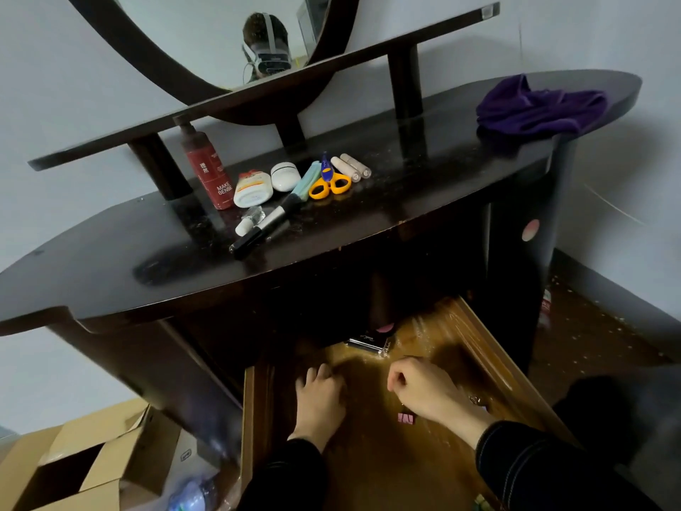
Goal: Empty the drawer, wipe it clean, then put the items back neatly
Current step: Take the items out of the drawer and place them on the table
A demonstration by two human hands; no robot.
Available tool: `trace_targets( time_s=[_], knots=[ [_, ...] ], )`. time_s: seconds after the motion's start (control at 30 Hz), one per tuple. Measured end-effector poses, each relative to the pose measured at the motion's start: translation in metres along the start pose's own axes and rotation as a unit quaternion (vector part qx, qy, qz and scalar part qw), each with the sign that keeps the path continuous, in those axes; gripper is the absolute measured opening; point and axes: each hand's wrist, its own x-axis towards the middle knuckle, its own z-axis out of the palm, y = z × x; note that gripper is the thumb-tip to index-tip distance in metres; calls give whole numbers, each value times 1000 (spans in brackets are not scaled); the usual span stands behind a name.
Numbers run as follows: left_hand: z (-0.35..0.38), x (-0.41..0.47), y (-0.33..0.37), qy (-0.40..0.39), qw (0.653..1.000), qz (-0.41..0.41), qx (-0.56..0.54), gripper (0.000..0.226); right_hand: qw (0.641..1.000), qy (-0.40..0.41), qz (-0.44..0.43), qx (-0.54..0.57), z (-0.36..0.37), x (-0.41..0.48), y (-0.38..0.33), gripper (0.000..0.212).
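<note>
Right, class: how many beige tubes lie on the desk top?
2: one tube just right of the scissors, second tube beside it, farther right. None looks hidden on top.

This is a room in a home, most likely a bedroom's dressing corner. A dark wooden counter (423, 171) stands against a plain pale wall (552, 38), with an oval mirror (206, 31) and a narrow shelf (236, 105) above it. Toiletries lie on the counter: a red bottle (209, 173), a makeup brush (266, 223) and small tubes (355, 167), beside scissors (329, 183) and a purple cloth (538, 108). A wooden drawer (482, 337) is pulled out below. Cardboard boxes (84, 462) sit on the floor (589, 337).
</note>
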Motion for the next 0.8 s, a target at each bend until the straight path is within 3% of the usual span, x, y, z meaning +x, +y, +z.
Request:
trace_targets(
  time_s=[0.13, 0.2, 0.27, 0.37, 0.5, 0.63, 0.7, 0.8],
  knots=[
    [-11, -2, 7, 95, 992, 6, -81, 26, 1000, 7, 27, 8, 5, 3, 8, 18],
    [-22, -5, 12, 175, 963, 12, -202, 18, 999, 18, 51, 2, 7, 9, 12, 16],
    [-32, -9, 16, 217, 929, 3, -300, 14, 997, 24, 67, -13, 8, 19, 13, 27],
    [-34, -14, 21, 215, 910, 17, -354, 14, 998, 28, 33, -46, 9, 43, 3, 46],
    [-24, -16, 19, 200, 922, 41, -330, 11, 994, 19, 10, -104, 18, 64, -17, 66],
    [-18, -15, 16, 184, 917, 39, -353, 13, 983, 38, -9, -180, 25, 73, -21, 64],
    [-15, -14, 16, 166, 923, 48, -345, 17, 978, 39, -9, -203, 27, 74, -23, 51],
    [-18, -15, 16, 151, 935, 62, -315, 23, 985, 26, 47, -163, 20, 76, -25, 40]
  ],
)
